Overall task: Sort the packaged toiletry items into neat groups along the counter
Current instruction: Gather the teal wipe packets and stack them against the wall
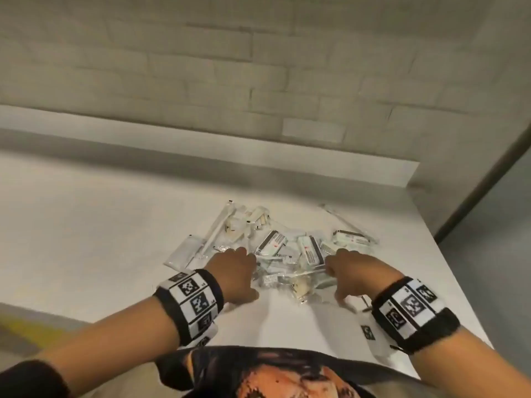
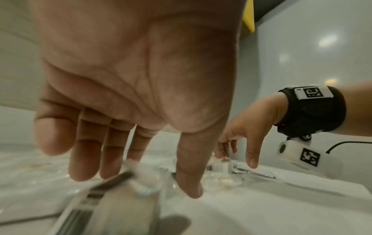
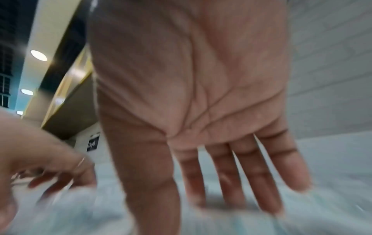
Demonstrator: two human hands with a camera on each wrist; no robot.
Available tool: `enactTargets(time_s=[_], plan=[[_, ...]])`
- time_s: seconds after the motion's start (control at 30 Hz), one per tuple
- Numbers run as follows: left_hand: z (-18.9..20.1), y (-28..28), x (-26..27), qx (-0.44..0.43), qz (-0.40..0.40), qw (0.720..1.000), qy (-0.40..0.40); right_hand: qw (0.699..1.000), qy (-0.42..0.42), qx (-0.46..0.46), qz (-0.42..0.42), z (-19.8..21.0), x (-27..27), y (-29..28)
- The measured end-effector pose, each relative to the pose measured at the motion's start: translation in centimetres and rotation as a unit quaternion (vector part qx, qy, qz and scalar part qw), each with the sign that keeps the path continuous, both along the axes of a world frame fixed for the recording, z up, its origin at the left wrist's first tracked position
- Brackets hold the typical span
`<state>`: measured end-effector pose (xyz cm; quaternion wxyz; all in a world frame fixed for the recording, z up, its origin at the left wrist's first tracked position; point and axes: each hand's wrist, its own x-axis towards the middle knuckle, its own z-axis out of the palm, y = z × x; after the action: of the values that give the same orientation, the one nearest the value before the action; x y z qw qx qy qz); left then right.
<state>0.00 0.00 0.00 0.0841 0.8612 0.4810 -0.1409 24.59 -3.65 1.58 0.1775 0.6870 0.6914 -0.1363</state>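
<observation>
A jumbled pile of packaged toiletries (image 1: 283,248) lies on the white counter (image 1: 100,225): clear plastic sachets, small white boxes with dark barcoded ends (image 1: 271,242), a long wrapped stick (image 1: 217,229) and flat white sachets (image 1: 184,249). My left hand (image 1: 238,271) reaches palm down over the pile's near left side, fingers straight and spread (image 2: 84,159), holding nothing. My right hand (image 1: 349,271) reaches over the near right side, fingers also extended (image 3: 251,182) above the packets, nothing gripped. In the left wrist view a barcoded box (image 2: 96,205) lies just under the fingers.
A pale brick wall (image 1: 258,67) with a low ledge (image 1: 201,150) backs the counter. The counter's right edge (image 1: 448,268) drops to a grey floor. A thin wrapped stick (image 1: 340,216) lies apart at the pile's far right. Bare counter stretches to the left.
</observation>
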Motion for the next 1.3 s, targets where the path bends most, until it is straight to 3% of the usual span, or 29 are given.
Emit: enactTargets(time_s=[0.13,0.27,0.53,0.7,0.77,0.87,1.03,1.17,1.3], plan=[[-0.5,-0.1,0.1,-0.020,0.042,0.999,-0.015,0.997,0.033,0.075,0.011,-1.6,0.3,-0.2],[-0.6,0.3,0.2,-0.062,0.074,0.992,-0.082,0.994,0.057,0.092,0.019,-1.7,1.1,0.6],[0.7,1.3,0.4,-0.117,0.133,0.962,-0.207,0.989,0.129,0.021,-0.063,-2.1,3.2,2.3],[1.2,2.4,0.2,-0.190,0.151,0.956,-0.164,0.999,0.007,0.041,-0.026,1.2,6.2,3.3],[1.2,2.4,-0.1,-0.215,0.148,0.953,-0.156,0.997,0.014,0.058,-0.055,2.2,7.7,4.2],[2.0,2.0,0.5,-0.225,0.132,0.950,-0.173,0.992,0.048,0.074,-0.087,0.8,9.1,5.9],[5.3,2.8,3.3,-0.209,0.125,0.934,-0.260,0.997,0.001,0.061,-0.044,-2.3,9.5,8.2],[4.9,6.2,6.1,-0.099,0.160,0.962,-0.197,0.997,-0.033,0.064,-0.034,-1.3,9.1,9.5],[1.7,7.7,8.0,-0.063,0.173,0.980,-0.068,0.986,0.107,0.107,-0.074,0.2,6.5,9.9]])
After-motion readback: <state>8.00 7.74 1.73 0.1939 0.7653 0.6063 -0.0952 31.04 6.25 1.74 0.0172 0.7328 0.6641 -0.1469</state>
